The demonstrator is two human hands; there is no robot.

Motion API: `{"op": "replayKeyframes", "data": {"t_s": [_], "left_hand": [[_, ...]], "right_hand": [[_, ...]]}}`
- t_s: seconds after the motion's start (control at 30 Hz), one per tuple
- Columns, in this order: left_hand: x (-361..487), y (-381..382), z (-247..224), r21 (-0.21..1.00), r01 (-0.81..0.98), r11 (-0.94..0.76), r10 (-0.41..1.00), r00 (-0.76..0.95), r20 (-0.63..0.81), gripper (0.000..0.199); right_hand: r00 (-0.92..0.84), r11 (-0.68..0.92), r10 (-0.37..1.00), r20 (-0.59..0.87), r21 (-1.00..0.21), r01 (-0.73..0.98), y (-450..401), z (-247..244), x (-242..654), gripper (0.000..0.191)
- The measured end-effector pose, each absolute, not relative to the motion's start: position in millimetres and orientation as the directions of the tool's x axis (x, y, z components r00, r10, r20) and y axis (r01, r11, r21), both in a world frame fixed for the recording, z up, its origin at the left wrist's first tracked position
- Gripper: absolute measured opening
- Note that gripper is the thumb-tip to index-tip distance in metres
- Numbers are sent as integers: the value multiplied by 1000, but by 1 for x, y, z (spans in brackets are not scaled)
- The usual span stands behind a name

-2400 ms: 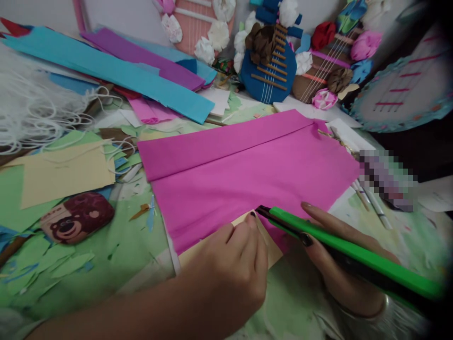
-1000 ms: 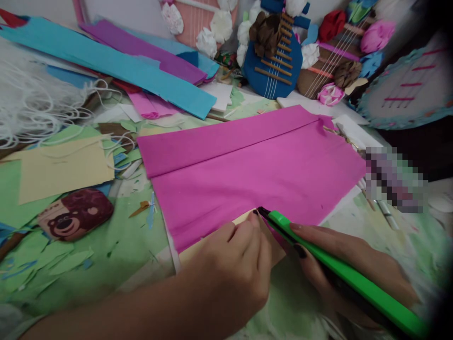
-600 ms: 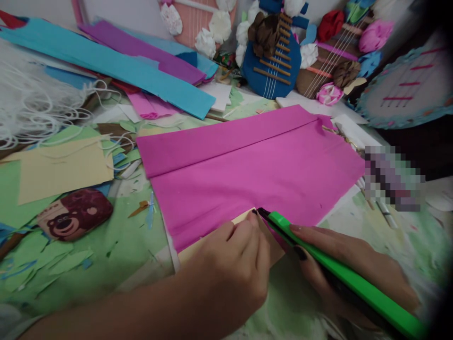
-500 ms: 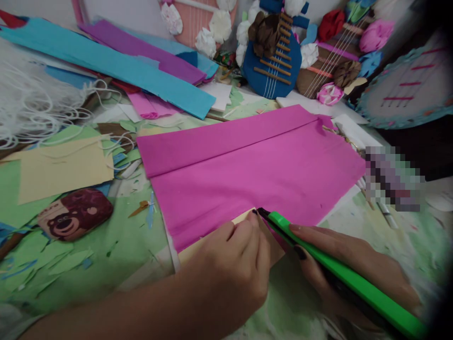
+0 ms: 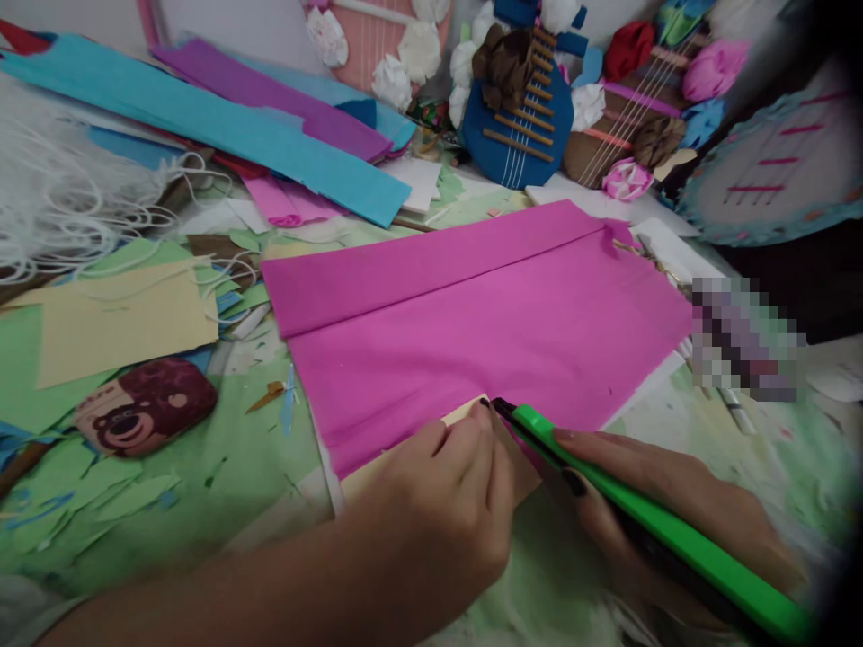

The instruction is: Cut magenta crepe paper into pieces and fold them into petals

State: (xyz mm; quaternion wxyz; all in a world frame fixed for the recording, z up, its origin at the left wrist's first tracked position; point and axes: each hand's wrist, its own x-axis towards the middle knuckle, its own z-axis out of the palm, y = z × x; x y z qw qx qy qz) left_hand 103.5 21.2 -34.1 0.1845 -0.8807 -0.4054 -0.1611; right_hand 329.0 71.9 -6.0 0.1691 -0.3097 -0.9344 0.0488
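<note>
In the head view, a big pink sheet (image 5: 445, 341) is laid out mid-table, with a band folded over along its far side; a pale yellow card (image 5: 522, 476) is placed over its near edge, mostly hidden under the left hand (image 5: 445, 512); the fingers of that hand are curled in tight, with the card gripped near its top corner, though the thumb is covered up so the exact pinch can't be made out; a chunky green-and-black tool (image 5: 627, 490) is grasped in the right hand (image 5: 688, 476), thumb on one side and fingers along the other; its black nose is pointed at the card's corner, just beside the left fingertips, but whether anything is touched by it can't really be told

Off to the left, a maroon case with a bear face (image 5: 152, 409) is set down near some green paper scraps (image 5: 81, 503); a tan paper piece (image 5: 128, 319) is seen just behind it, with a tangle of white cord (image 5: 60, 180) further back; a long blue strip (image 5: 222, 126) is laid partly across a purple one; at the back, a blue lute-shaped craft (image 5: 489, 162) is propped up, strings and all
</note>
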Motion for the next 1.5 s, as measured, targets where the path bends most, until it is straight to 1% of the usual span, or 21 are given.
{"op": "replayKeyframes", "data": {"t_s": [0.27,0.5,0.7,0.97,1.13,1.3,1.4,1.5], "left_hand": [[102,19,-33,-206,761,-616,655,639,403,38],[103,22,-34,-225,766,-602,644,633,429,39],[103,21,-35,-219,766,-604,639,630,443,37],[104,21,-34,-236,771,-591,646,628,433,38],[104,21,-35,-224,764,-605,644,635,427,36],[103,21,-36,-235,762,-603,638,638,431,38],[103,20,-36,-235,759,-608,639,643,423,40],[103,20,-36,-243,755,-609,637,649,417,40]], "right_hand": [[-782,835,550,294,-151,530,69,-5,332,46],[-756,813,576,312,-125,568,67,-5,331,48],[-795,853,518,314,-124,507,66,-5,334,52],[-796,824,566,216,-169,540,65,0,333,45],[-784,826,564,258,-168,539,60,-2,334,47],[-794,825,565,223,-166,541,61,2,334,44],[-787,818,574,228,-199,540,61,7,326,41],[-716,782,623,314,-271,561,56,8,315,34]]}}
